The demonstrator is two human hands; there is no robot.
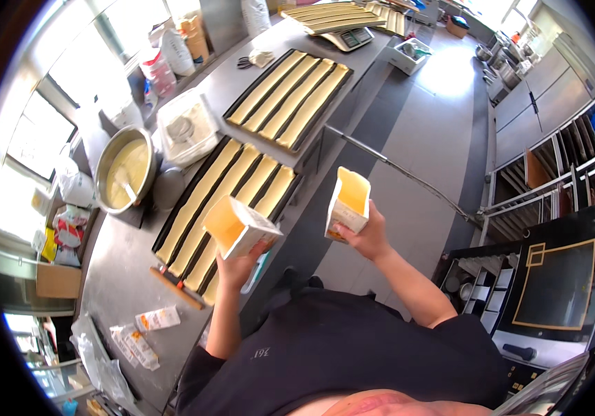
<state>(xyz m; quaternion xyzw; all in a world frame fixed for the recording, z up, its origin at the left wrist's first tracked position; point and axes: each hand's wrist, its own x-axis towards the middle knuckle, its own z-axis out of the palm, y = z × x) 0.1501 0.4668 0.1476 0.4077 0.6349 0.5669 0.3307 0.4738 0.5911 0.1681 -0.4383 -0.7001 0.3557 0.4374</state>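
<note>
Your left hand (238,267) is clenched round the base of an opened white carton with a yellow-orange inside (238,225), tilted over the near black baking tray of long pale-yellow batter strips (224,204). Your right hand (365,236) grips a second opened white carton (348,203), held upright past the steel surface (120,267) edge, above the grey floor (422,139). Judgement: keep each carton's mouth level and bring it over the tray before tipping. A steel bowl of yellow batter (125,168) stands just left of the tray; a second filled tray (289,99) lies beyond.
</note>
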